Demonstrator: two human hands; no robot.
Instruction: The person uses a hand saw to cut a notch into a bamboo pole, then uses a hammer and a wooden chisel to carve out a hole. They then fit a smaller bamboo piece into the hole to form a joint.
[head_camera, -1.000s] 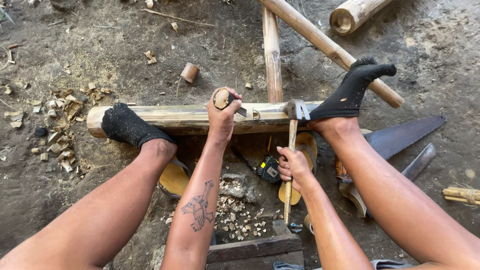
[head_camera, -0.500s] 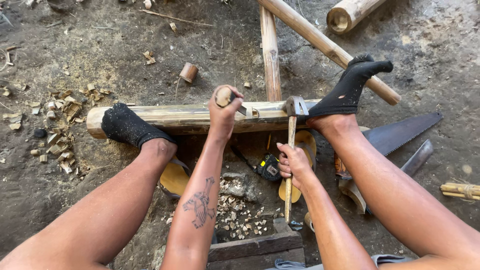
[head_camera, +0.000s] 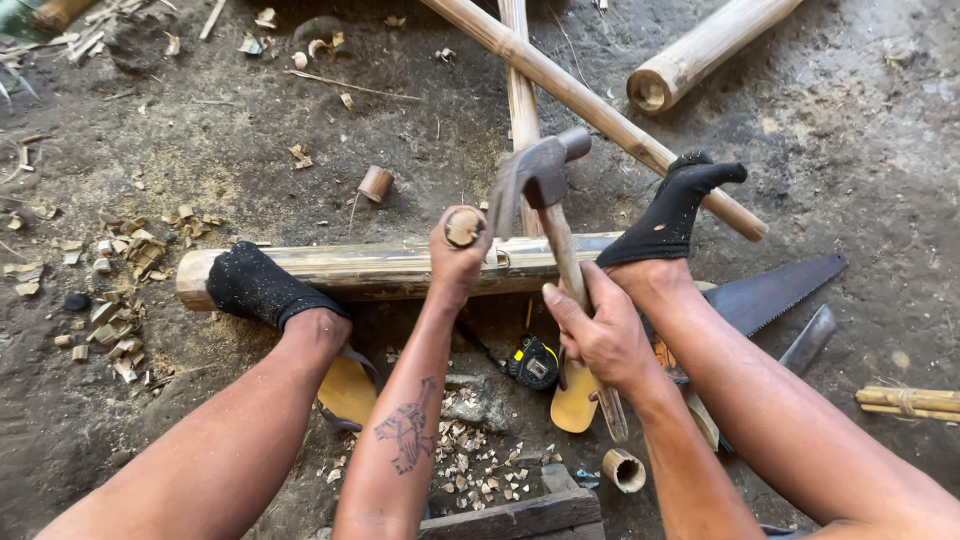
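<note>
Gripping a hammer by its wooden handle, the right hand holds the head raised above a bamboo pole lying across mid-frame. Left hand is closed round a short peg (upright, on the pole). Two socked feet pin the pole; bare dirt lies beyond it.

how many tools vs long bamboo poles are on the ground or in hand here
Long bamboo poles: 4, counting the horizontal pole under both black-socked feet.
Tools: 3, namely the wooden-handled claw hammer in the right hand, the dark saw blade, and the black-and-yellow tape measure.
Total: 7
</note>
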